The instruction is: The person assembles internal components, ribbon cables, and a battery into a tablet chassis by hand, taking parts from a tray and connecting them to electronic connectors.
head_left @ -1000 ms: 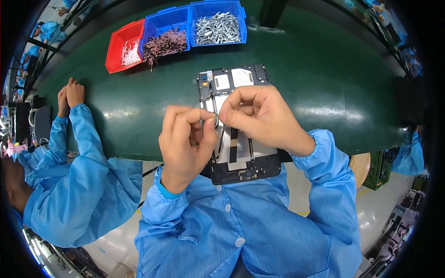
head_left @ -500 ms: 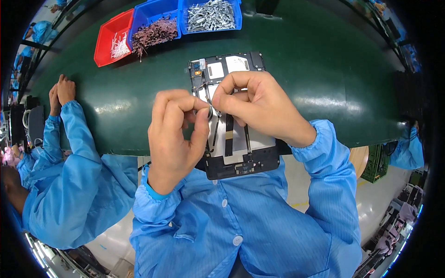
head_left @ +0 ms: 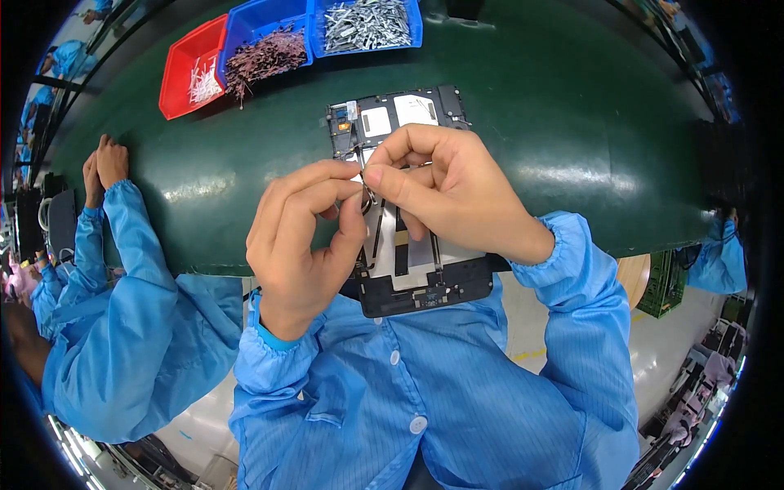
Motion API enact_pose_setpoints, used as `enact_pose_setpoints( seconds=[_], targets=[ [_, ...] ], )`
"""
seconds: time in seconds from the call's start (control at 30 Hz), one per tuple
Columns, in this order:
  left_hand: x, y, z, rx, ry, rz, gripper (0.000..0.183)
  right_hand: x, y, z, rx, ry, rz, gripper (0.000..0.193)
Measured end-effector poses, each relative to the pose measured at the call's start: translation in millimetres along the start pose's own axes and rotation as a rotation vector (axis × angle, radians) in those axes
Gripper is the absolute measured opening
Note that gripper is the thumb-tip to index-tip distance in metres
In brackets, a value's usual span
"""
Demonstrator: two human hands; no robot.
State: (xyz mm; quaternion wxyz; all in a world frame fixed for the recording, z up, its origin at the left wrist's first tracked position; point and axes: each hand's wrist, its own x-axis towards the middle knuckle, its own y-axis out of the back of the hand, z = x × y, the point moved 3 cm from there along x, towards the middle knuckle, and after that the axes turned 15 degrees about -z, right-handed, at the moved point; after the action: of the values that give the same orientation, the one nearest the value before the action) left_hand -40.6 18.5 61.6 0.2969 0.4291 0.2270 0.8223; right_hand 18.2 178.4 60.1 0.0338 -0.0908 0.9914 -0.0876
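An opened tablet-like device (head_left: 420, 303), with a black frame and a pale inner plate, lies at the near edge of the green table. Over its left half, my left hand (head_left: 296, 245) and my right hand (head_left: 449, 192) meet at the fingertips. Both are closed in a pinch around a thin dark cable (head_left: 367, 202) that loops just above the plate. The fingers partly hide it, so its ends cannot be made out. Beneath my right hand, dark strips (head_left: 402, 253) run along the plate.
At the back left stand a red bin (head_left: 175, 86) with small white pieces, a blue bin (head_left: 237, 28) with brownish wire-like parts, and another blue bin (head_left: 366, 51) with silvery pieces. A co-worker's hands (head_left: 106, 167) rest on the green table (head_left: 572, 122) at the left.
Both hands have shifted slightly left, still pinching. The fingers of my left hand are a little straighter. The bins and the device appear slightly moved in the picture.
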Motion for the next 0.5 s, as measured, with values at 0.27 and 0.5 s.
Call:
enact_pose_setpoints(
  seconds=[0.27, 0.5],
  targets=[
    [2.1, -0.3, -1.4, -0.109, 0.040, -0.018, 0.016, -0.1, 3.6, 0.6, -0.020, 0.016, 0.012, 0.020],
    [5.1, -1.6, 1.8, -0.095, 0.016, -0.032, 0.015, -0.4, 4.7, 0.1, 0.022, 0.025, 0.026, 0.020]
  ],
)
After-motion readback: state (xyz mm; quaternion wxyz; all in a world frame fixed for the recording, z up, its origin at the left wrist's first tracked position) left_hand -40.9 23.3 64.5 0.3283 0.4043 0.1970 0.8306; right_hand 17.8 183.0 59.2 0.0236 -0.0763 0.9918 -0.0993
